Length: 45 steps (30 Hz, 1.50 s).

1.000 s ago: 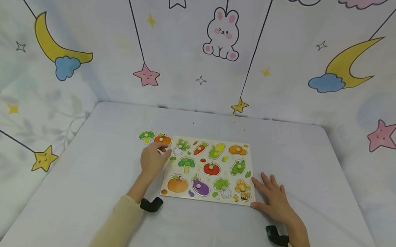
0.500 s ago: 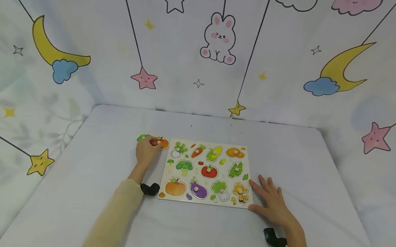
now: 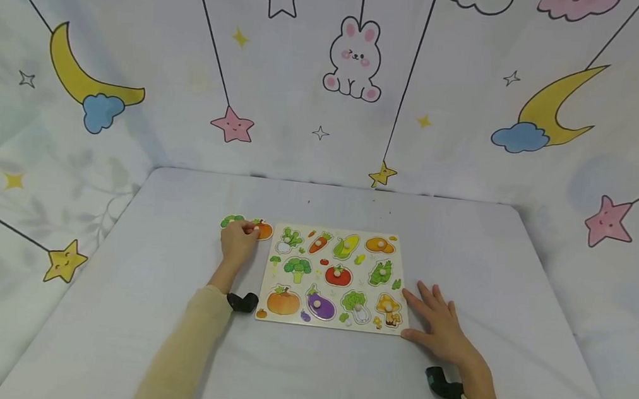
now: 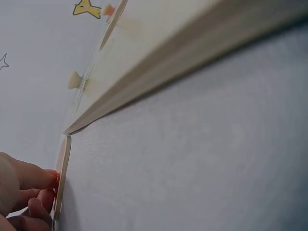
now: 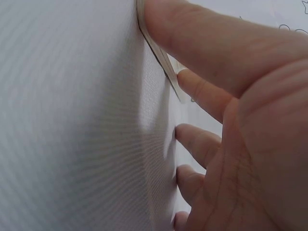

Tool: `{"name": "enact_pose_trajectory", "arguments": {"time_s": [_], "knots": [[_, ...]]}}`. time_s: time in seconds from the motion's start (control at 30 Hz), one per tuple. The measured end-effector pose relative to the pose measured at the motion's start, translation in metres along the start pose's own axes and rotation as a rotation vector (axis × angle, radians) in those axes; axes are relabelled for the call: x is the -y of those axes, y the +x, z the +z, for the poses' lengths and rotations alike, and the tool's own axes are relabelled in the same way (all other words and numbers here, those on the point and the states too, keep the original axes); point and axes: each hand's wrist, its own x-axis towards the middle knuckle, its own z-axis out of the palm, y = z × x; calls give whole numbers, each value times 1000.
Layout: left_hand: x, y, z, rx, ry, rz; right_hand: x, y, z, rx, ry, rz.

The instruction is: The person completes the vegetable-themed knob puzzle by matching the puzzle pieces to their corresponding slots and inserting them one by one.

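A wooden vegetable puzzle board [image 3: 364, 278] lies flat in the middle of the table. At its upper left corner is a loose pumpkin puzzle piece [image 3: 265, 231]; my left hand [image 3: 237, 246] pinches the small knob on it between thumb and fingers. The left wrist view shows the pumpkin piece [image 4: 62, 178] edge-on under the fingertips, low beside the board. A broccoli puzzle piece [image 3: 230, 220] is partly hidden behind that hand. My right hand [image 3: 445, 328] is spread at the board's right edge, thumb and index fingertip touching it and the other fingertips on the tablecloth.
Knobbed pieces such as the tomato [image 3: 338, 276] and eggplant [image 3: 320, 303] sit in the board. The pumpkin picture [image 3: 283, 301] and broccoli picture [image 3: 297, 268] show no knobs. A white cloth [image 3: 327, 377] covers the table, with a printed backdrop [image 3: 295, 83] behind.
My left hand has moved left from the board's left edge to the pumpkin piece and taken its knob. The right hand stays at the board's edge. The head view has shifted slightly.
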Motion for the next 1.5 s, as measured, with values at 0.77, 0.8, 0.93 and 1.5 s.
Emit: {"name": "enact_pose_trajectory", "arguments": {"time_s": [0.77, 0.8, 0.93, 1.5], "knots": [[-37, -73, -36, 81, 51, 163, 0, 2, -2, 12, -24, 8], [-39, -81, -36, 98, 47, 164, 0, 2, -2, 11, -23, 8], [-42, -107, -34, 160, 36, 167, 0, 3, -3, 11, -26, 9], [-41, -145, -23, 243, 83, 162, 0, 1, 0, 12, -23, 13]]}}
